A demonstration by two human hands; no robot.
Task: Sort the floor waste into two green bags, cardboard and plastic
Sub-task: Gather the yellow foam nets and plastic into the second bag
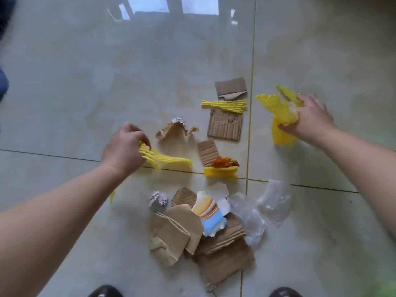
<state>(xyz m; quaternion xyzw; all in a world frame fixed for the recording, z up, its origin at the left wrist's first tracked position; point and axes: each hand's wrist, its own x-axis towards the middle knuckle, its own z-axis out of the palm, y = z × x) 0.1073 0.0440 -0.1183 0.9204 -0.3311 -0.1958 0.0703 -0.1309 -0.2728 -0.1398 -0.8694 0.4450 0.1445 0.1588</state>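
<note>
My left hand [125,147] grips one end of a yellow foam net strip [169,160] that trails right along the floor. My right hand [310,116] is closed on a bunch of yellow foam net pieces [276,110] held just above the tiles. Between the hands lie another yellow net strip [225,104], flat cardboard pieces [226,126], crumpled brown paper [174,130] and a yellow net with an orange wrapper [221,168]. Nearer me sits a heap of brown cardboard [171,230] with a printed card piece [211,212] and clear plastic film [272,202]. No green bag is in view.
The floor is pale glossy tile with yellow grout lines [249,133]. A crumpled white paper ball [158,200] lies beside the heap. My shoe tips [105,291] show at the bottom edge. A dark shape [4,82] sits at the left edge.
</note>
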